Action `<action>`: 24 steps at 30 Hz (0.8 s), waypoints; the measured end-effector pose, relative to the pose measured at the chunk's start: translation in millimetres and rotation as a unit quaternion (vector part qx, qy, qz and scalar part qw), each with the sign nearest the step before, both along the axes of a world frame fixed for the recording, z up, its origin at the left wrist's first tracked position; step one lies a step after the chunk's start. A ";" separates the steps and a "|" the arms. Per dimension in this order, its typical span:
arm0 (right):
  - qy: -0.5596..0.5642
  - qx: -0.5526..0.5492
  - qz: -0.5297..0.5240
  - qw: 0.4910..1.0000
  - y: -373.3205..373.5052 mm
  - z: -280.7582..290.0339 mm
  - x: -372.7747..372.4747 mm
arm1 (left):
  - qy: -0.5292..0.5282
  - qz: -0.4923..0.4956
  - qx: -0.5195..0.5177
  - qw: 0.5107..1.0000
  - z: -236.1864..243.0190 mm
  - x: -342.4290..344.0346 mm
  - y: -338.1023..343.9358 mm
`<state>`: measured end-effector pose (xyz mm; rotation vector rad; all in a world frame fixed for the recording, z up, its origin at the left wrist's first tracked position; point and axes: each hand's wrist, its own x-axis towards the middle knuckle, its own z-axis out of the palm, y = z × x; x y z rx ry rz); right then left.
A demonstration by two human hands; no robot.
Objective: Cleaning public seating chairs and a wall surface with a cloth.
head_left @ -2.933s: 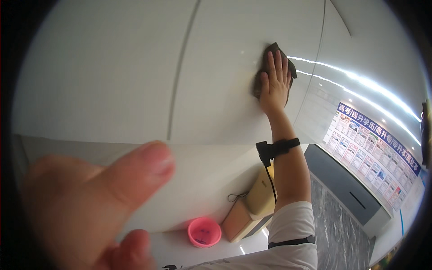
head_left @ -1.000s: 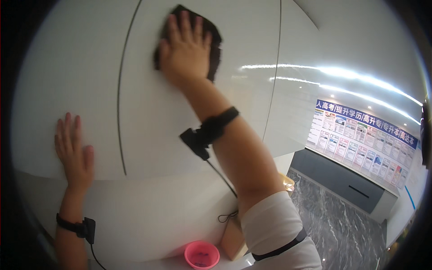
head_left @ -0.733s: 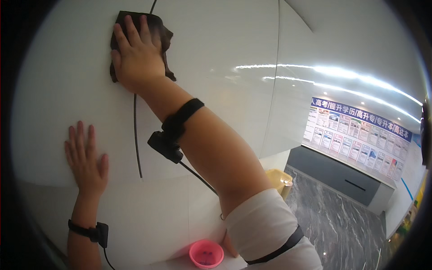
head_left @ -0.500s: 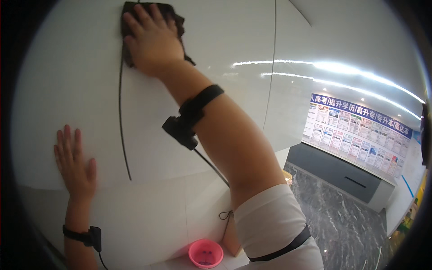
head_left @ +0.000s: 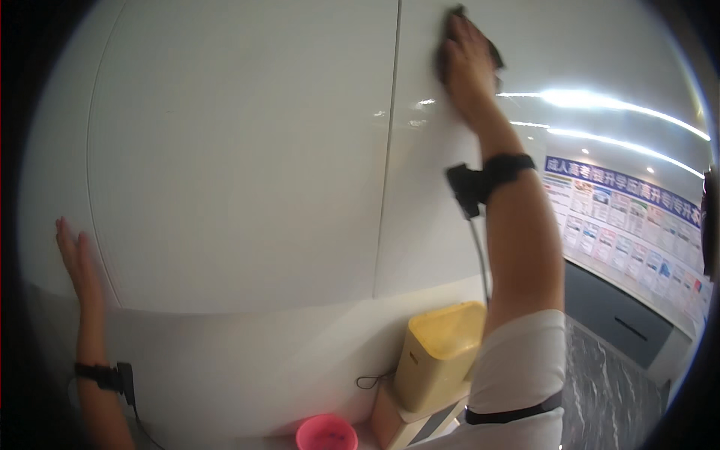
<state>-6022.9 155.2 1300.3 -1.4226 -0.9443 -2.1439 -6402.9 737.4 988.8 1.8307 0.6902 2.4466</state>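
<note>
High on the glossy white cabinet panels [head_left: 247, 157], my right hand [head_left: 471, 71] presses a dark cloth [head_left: 495, 56] flat against the surface, right of a vertical seam. Its fingers stretch upward over the cloth, which shows around the fingertips and at the right edge of the hand. Far to the left, my left hand [head_left: 77, 259] rests open near another seam, touching the panel with no object in it. Both forearms carry black straps with small black devices and cables.
Below the panels stand a yellow bin [head_left: 427, 367] on a small wooden cabinet [head_left: 386, 420] and a pink basin [head_left: 326, 433]. To the right are a poster-covered wall [head_left: 622, 210], a grey counter front [head_left: 615, 307] and a dark marbled floor [head_left: 600, 390].
My right hand has slid the cloth rightward across a seam onto another panel. The view has shifted right, bringing the yellow bin into sight. My left hand stays at the panel's left side.
</note>
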 end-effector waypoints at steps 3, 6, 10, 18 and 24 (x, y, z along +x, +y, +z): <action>0.034 0.009 -0.016 0.999 -79.1 -10.9 45.7 | -0.059 -0.006 -0.072 0.996 6.4 3.0 -10.4; 0.120 0.023 0.114 0.986 -148.5 -32.7 74.7 | -0.018 0.069 -0.097 0.993 8.6 -8.1 -41.9; 0.168 0.038 0.033 0.985 -216.0 -61.0 122.4 | 0.012 0.121 -0.153 0.981 8.5 -16.4 -88.8; 0.119 0.062 0.035 0.990 -189.6 -32.2 133.7 | 0.025 0.116 -0.177 0.977 10.4 -13.1 -99.3; 0.005 -0.038 0.018 0.999 -34.3 -2.4 19.6 | 0.040 0.115 -0.166 0.979 7.1 2.1 -102.4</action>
